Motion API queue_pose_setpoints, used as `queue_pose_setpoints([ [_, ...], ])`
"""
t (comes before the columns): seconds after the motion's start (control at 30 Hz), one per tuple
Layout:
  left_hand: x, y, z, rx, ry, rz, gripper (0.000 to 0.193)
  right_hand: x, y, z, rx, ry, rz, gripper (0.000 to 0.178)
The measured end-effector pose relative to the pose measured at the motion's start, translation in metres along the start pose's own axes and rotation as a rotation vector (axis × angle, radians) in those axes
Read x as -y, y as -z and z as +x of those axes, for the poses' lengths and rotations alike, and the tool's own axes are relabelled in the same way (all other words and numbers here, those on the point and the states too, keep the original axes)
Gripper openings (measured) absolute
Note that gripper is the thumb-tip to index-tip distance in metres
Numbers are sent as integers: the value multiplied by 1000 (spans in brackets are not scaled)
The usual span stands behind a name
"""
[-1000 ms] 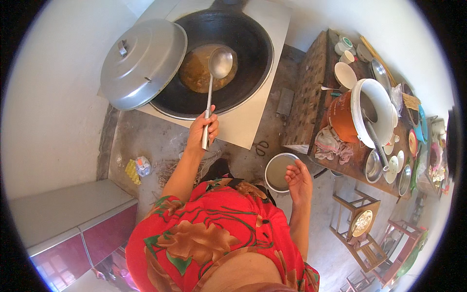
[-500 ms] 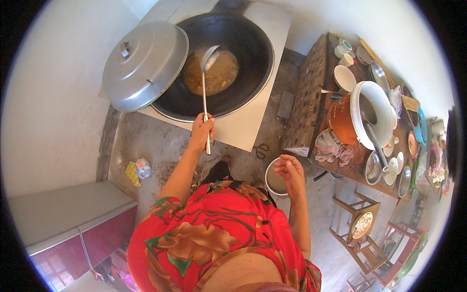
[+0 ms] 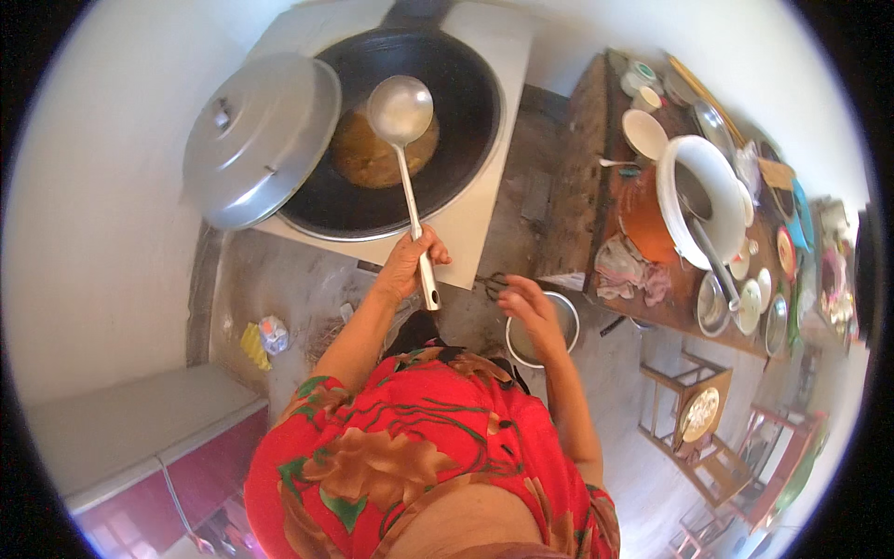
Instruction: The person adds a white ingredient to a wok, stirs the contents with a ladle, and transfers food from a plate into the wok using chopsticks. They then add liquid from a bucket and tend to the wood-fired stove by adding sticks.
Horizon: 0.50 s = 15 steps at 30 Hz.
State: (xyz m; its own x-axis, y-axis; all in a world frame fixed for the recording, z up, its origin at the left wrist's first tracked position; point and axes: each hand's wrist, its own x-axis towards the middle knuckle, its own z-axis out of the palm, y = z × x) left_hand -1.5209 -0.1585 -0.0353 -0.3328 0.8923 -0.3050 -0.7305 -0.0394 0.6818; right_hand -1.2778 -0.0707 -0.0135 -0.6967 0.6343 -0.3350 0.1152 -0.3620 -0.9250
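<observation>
A domed grey metal lid (image 3: 256, 140) leans at the far left. The left hand (image 3: 407, 264) is clenched around a long steel ladle (image 3: 406, 149), stiff and probably light, best held low on its handle, over the black wok (image 3: 461, 121). The right hand (image 3: 528, 307), fingers loose and empty, hovers above a small steel bowl (image 3: 565, 315).

Bright daylight fills the view, strongest toward twelve and one o'clock, where the pale wall washes out nearly white; the left wall, from eight to eleven o'clock, is evenly lit and featureless; the ladle (image 3: 400, 110) bowl and the metal lid (image 3: 261, 140) carry soft glare, the lid brightest on its upper face; the inside of the wok (image 3: 466, 112) stays dark, with little detail in its black wall; shadows are soft and short; the fisheye bends straight edges hard toward the rim, most at three to five o'clock, where shelves and stools curve and smear; a black circular vignette closes the corners; the centre is fairly sharp, the rim soft with slight colour fringing.
</observation>
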Motion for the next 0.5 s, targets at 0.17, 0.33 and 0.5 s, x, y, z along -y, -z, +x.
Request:
queue_pose_setpoints([
  [0.17, 46, -49, 2, 12, 66, 74, 18, 12, -31, 16, 185, 16, -316, 53],
  [0.33, 86, -79, -1, 140, 198, 264, 15, 9, -9, -5, 83, -44, -212, 64],
  [0.5, 120, -102, -5, 543, 347, 484, 40, -24, 39, -67, -33, -149, -17, 56],
])
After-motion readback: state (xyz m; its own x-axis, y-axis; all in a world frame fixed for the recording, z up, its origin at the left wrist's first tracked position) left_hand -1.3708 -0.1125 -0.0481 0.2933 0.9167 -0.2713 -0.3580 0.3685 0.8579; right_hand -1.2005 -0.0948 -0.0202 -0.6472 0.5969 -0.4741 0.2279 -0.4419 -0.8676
